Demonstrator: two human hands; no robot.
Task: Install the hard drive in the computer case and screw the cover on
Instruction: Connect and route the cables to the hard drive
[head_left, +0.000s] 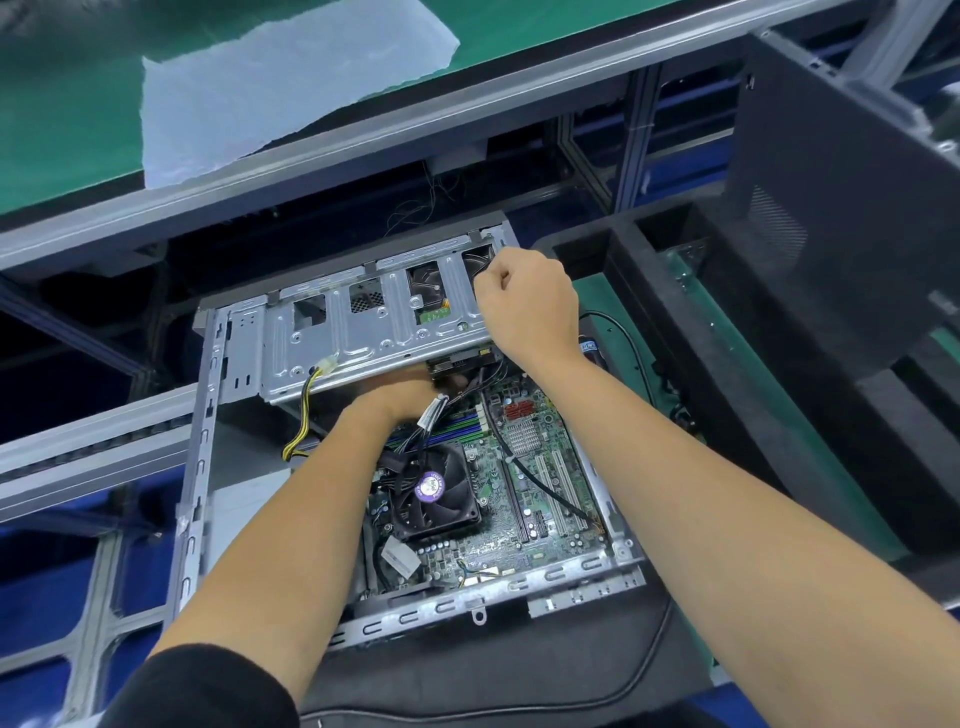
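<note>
Open computer case (205, 467) lying flat on workbench, bare grey sheet metal, cover off. Black side panel (841, 171) leaning upright at right, well apart. Perforated silver drive cage (363, 332) spanning far end; hard drive (434, 299) inside it, green board showing through cutout. Right hand (527, 306) fisted on cage's right end, fingers curled; held item not discernible. Left hand (410, 397) reaching under cage edge among cables, fingers hidden, grip cannot be told. Black square CPU fan (434, 488) on green motherboard. Translucent plastic sheet (280, 88) on green mat behind.

Electronics assembly workshop: green conveyor belt (78, 119), aluminium rail frame (363, 130), black foam tray (727, 374), open computer case (202, 441).
</note>
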